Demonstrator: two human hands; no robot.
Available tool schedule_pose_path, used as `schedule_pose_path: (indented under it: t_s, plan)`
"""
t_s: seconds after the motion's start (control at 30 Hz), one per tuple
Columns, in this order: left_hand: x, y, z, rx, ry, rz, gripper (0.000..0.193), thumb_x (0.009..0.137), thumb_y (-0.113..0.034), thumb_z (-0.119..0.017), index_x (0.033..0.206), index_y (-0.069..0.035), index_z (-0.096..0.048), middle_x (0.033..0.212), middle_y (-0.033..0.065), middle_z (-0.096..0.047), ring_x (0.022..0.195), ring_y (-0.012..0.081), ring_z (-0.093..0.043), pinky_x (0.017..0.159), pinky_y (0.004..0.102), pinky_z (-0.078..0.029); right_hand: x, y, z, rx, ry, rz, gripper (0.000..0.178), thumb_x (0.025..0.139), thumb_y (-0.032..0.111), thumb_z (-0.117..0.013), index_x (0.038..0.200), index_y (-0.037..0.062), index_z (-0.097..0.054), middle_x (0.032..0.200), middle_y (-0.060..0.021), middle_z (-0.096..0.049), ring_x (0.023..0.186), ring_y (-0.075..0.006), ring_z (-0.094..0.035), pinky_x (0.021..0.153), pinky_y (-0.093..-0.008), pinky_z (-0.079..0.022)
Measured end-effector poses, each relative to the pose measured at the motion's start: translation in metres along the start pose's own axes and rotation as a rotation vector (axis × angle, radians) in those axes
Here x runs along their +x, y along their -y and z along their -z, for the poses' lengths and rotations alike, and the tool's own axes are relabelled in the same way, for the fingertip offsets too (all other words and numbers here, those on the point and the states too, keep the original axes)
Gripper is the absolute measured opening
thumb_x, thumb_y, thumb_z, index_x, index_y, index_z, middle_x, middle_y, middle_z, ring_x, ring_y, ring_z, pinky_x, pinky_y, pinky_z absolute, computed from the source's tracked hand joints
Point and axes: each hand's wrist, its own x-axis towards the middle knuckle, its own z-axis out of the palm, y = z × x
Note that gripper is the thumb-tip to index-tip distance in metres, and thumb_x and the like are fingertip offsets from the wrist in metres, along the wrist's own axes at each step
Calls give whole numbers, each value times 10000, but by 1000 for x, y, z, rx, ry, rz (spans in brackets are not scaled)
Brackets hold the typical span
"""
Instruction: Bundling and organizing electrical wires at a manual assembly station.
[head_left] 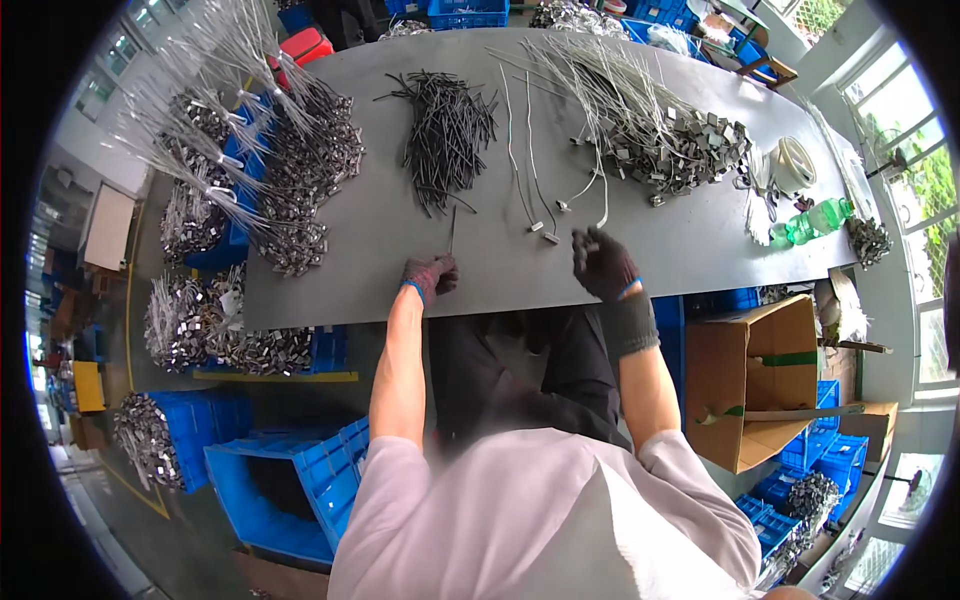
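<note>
My left hand (430, 280), in a dark knitted glove, is closed at the near edge of the grey table, its fingertips pinching a thin black tube (453, 232) that points away from me. Beyond it lies a loose pile of similar black tubes (447, 135). My gloved right hand (605, 262) hovers over the table with its fingers apart and partly curled. Just past its fingertips are the end of a white cable (603, 212) and a small metal connector (564, 206). Two separate cables (536, 170) with connectors at their near ends lie between the hands.
Bundled cables with metal ends (310, 170) are heaped at the left edge, more cables (680, 150) at the right. A green bottle (815, 222) and a white roll (794, 165) sit far right. A cardboard box (745, 380) and blue crates (290, 485) stand below the table.
</note>
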Motion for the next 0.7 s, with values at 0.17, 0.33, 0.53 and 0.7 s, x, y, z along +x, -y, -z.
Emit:
schedule_pose_path:
  t_s: [0.17, 0.33, 0.53, 0.7]
  plan:
    - [-22, 9, -14, 67, 194, 40, 135, 903, -131, -713, 1006, -48, -686, 818, 80, -700, 640, 187, -674, 561, 342, -569, -126, -42, 53, -1977, -776, 683, 213, 946, 244, -594, 1020, 53, -653, 929, -143, -697, 865, -314, -693, 738, -399, -552]
    - [-33, 10, -73, -179, 288, 156, 131, 906, -162, -689, 982, -59, -660, 806, 63, -667, 635, 188, -633, 573, 331, -550, -313, -122, 174, -2434, -1075, -294, 309, 881, 173, -580, 1149, 20, -605, 1025, -215, -702, 982, -402, -690, 759, -486, -567]
    - [-58, 12, -173, -296, 468, 103, 84, 918, -115, -670, 953, -49, -632, 857, 90, -694, 710, 222, -692, 649, 372, -609, -404, -168, 204, -2170, -1017, -168, 214, 932, 200, -556, 1084, 60, -610, 933, -246, -700, 899, -456, -681, 741, -552, -531]
    - [-63, 15, -268, -493, 431, -5, 110, 946, -64, -646, 1049, -39, -618, 898, 111, -710, 772, 246, -722, 678, 410, -631, -304, -139, 153, -2173, -906, 147, 168, 941, 205, -565, 1038, 72, -601, 901, -242, -695, 896, -450, -681, 727, -548, -533]
